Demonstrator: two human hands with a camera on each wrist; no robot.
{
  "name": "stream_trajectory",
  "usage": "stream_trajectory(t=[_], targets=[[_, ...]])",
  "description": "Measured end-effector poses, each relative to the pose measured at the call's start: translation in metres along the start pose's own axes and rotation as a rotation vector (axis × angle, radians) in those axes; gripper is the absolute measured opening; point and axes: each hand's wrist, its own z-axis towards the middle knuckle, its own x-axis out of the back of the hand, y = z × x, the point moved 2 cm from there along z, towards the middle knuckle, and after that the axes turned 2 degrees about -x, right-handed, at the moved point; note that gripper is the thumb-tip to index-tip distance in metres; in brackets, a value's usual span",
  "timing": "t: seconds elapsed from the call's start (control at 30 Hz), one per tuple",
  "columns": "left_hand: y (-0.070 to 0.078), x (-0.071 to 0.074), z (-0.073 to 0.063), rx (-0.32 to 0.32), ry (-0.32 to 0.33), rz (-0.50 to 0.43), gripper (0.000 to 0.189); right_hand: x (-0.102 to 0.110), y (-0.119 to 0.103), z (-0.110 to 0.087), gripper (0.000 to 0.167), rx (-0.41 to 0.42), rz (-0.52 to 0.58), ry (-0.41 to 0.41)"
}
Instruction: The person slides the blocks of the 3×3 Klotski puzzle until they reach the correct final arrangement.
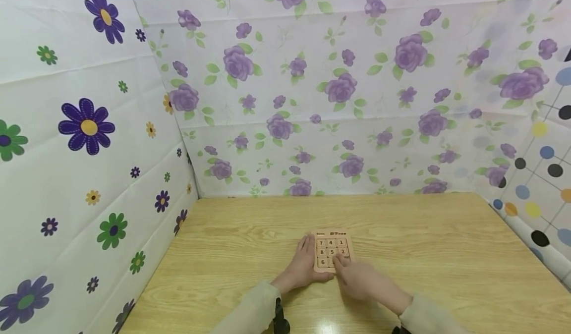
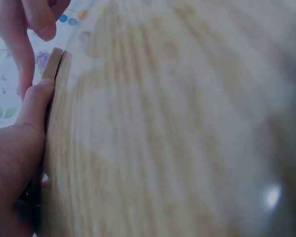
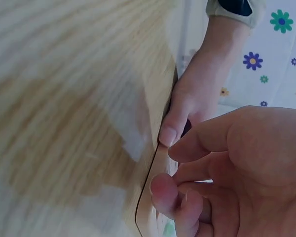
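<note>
A small wooden number sliding puzzle (image 1: pixel 320 269) lies flat on the table, with rows reading 7, 4, 1 and 8, 5, 2. The 6 shows at the lower left; the right hand covers part of the bottom row. My left hand (image 1: pixel 303 267) braces the board, its fingers along the left side and its thumb (image 2: pixel 35 106) against the near edge. Over the lower right tiles, my right hand (image 1: pixel 357 277) reaches in with fingertips at the tile face. In the right wrist view its fingers (image 3: pixel 163 192) are loosely bent, with nothing seen between them.
The wood-grain table (image 1: pixel 241 225) extends around the board on all sides. Behind it hangs a cloth with purple roses (image 1: pixel 341 88). A flower-print cloth (image 1: pixel 89 175) stands on the left and a dotted cloth (image 1: pixel 548 175) on the right.
</note>
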Motion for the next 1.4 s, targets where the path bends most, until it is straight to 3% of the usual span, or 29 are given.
stream_trajectory(t=[0.3,1.4], targets=[[-0.001,-0.002,0.0,-0.011,0.012,0.011,0.126,-0.002,-0.005,-0.003,0.047,0.036,-0.04,0.008],[-0.001,-0.001,0.0,-0.005,0.004,-0.021,0.126,0.0,0.009,-0.006,0.048,-0.027,-0.073,0.01]])
